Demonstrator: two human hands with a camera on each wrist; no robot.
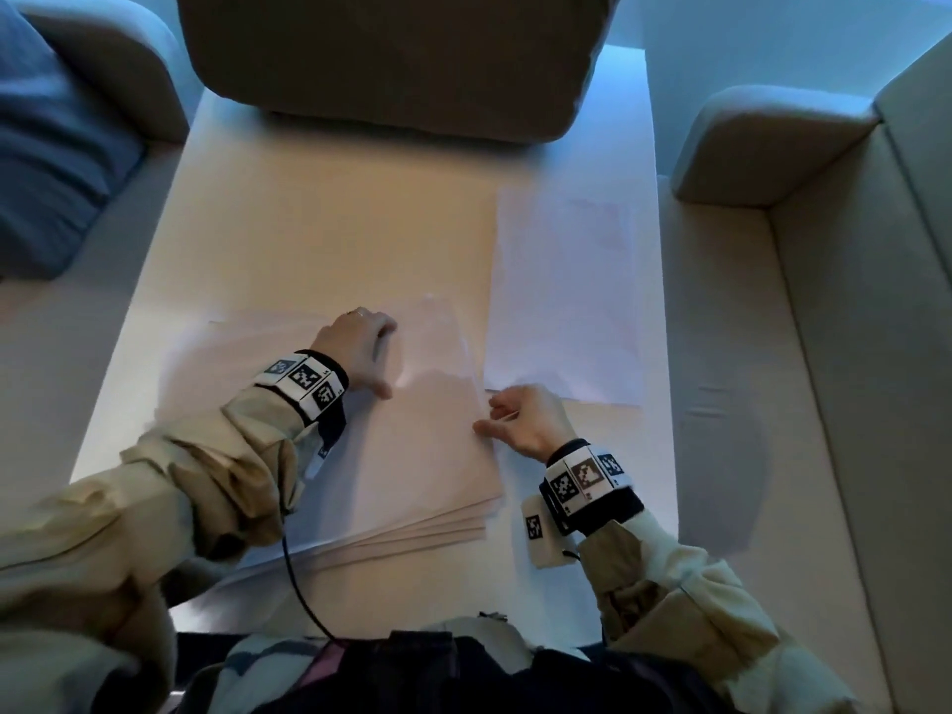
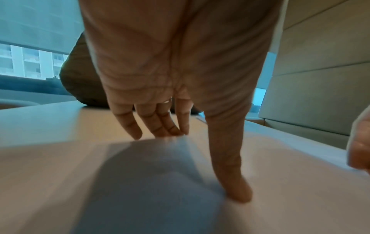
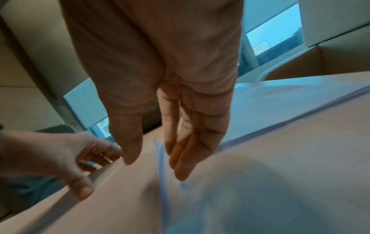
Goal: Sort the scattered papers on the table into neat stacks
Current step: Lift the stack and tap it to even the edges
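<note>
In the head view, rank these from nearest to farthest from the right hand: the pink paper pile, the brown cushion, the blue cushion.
1. pink paper pile, touching the right hand at its left.
2. brown cushion, at the table's far end, straight ahead.
3. blue cushion, far left on the sofa.

You wear a pale beige jacket, baggy sleeves bunched at both cuffs. Each wrist carries a black band faced with white black-patterned marker squares. A ring sits on your left hand; a thin black cable trails below that band.
</note>
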